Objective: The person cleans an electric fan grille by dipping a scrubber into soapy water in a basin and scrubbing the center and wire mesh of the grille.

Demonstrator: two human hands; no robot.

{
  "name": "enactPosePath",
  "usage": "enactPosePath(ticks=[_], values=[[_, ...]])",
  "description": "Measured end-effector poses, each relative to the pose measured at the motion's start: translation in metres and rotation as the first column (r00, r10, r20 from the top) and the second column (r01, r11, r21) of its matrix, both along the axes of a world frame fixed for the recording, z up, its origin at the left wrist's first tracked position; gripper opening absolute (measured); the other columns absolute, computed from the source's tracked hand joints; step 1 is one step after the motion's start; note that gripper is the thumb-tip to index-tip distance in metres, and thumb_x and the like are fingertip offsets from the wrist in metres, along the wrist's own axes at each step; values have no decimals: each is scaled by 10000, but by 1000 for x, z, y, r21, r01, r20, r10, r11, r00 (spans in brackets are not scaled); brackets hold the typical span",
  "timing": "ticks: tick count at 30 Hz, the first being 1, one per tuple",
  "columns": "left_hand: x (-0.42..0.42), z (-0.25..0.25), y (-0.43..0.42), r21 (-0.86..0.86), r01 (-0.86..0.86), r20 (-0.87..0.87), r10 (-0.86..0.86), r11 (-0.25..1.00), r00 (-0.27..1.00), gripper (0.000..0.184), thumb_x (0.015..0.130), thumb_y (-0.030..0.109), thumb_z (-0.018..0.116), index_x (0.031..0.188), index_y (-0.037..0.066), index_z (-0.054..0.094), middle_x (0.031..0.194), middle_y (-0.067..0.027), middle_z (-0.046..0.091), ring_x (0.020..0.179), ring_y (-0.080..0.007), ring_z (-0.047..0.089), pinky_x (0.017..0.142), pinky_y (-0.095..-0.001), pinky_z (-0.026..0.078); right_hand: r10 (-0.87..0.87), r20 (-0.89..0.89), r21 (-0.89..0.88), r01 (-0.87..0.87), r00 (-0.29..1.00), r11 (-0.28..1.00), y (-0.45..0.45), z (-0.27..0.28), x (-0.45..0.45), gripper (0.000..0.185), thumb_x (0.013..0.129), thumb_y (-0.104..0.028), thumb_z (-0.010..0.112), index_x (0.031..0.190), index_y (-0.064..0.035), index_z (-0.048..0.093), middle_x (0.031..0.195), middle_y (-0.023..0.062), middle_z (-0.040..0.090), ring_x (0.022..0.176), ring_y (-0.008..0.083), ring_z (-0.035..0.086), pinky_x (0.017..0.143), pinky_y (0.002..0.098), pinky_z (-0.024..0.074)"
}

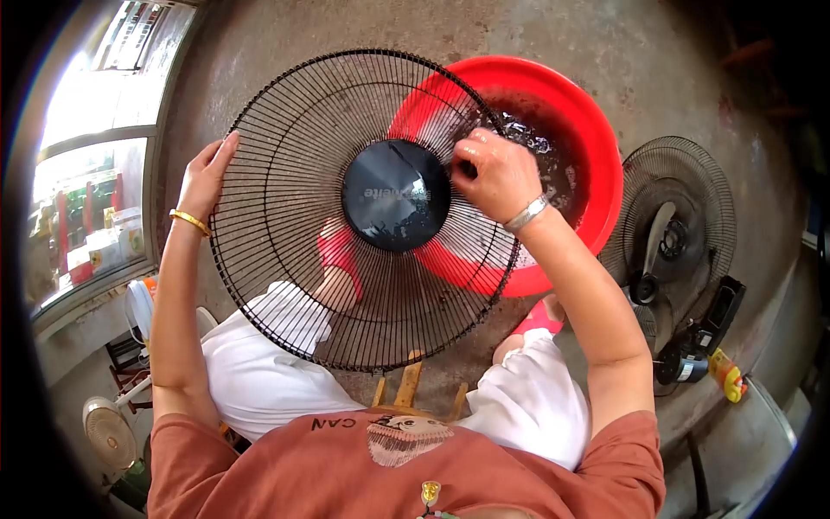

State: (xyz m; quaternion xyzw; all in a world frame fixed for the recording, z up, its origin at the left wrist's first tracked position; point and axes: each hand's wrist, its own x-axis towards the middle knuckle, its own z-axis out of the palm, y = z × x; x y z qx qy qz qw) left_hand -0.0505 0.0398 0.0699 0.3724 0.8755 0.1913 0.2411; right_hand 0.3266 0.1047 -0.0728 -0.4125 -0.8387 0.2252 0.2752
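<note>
A round black wire fan guard (298,259) with a dark, wet centre cap (396,195) is held up in front of me. My left hand (207,176) grips its left rim, fingers on the edge. Over the wires just right of the cap is my right hand (497,176), its fingers curled around something dark that I cannot make out. Behind the guard's right side, a red basin (605,186) on the floor holds dark, sudsy water (553,147).
At the right, a fan (670,233) with its guard and blade lies on the floor, a yellow item (726,375) near its base. Wooden stool parts (406,385) show between my knees. A small fan (110,432) stands lower left, below a glass window (91,208).
</note>
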Motion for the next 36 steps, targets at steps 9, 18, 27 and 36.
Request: enactPosePath(ticks=[9,18,27,36], values=[[6,4,6,37,28,42,-29,999,999,534,869,481,665,1093,-4,672,899,-7,643,806,-58,561,727,-206,450,26,-106,-77,-35,994,996,-6,21,-4,73,700,-133,687,749,-103,642,756,61,584,728,264,619,626,370,512],[5,1,0,35,30,-15,-29,999,999,543,859,500,665,1088,8,679,694,58,522,596,-29,415,541,-196,350,-175,248,49,168,953,985,29,-24,7,100,771,-189,611,767,-101,656,816,96,617,781,307,643,649,453,533],[7,-2,1,28,-56,66,54,998,996,483,872,483,663,1069,42,685,581,94,473,416,-6,323,383,-203,214,-25,-230,-196,-21,973,980,0,-3,4,60,706,-174,668,722,-117,672,765,82,617,772,286,625,687,395,517],[16,1,1,-18,-70,55,71,997,996,515,857,520,663,1090,61,678,527,91,438,373,-11,309,354,-209,203,79,-80,-257,-97,994,962,-6,10,4,60,707,-138,655,753,-119,689,822,74,644,804,290,643,703,407,529]])
